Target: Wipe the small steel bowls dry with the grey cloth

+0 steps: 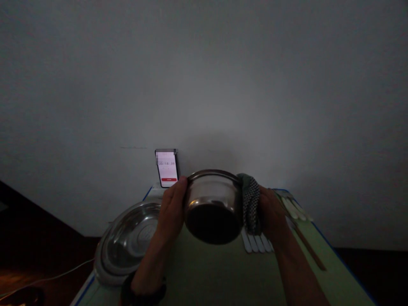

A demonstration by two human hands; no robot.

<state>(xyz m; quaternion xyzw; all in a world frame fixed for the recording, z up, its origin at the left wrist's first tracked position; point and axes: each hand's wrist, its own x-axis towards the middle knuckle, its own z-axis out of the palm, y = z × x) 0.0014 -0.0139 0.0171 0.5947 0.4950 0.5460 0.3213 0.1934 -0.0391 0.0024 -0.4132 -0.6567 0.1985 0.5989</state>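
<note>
A round stainless steel pot (213,191) is held up above the table, tilted so that its dark underside faces me. My left hand (172,208) grips the pot's left side, thumb near the rim. On the other side, my right hand (270,212) is closed around a dark checked cloth (250,204), which presses against the pot's right wall. The inside of the pot is turned away from view. The right fingertips are hidden behind the cloth.
Shiny metal basins (110,250), one nested in another, stand at the table's left. A lit phone (167,170) leans on the wall (204,85). White-handled cutlery (255,243) and a brown-handled utensil (309,246) lie right on the green tabletop (219,272). A thin cable (70,270) runs at lower left.
</note>
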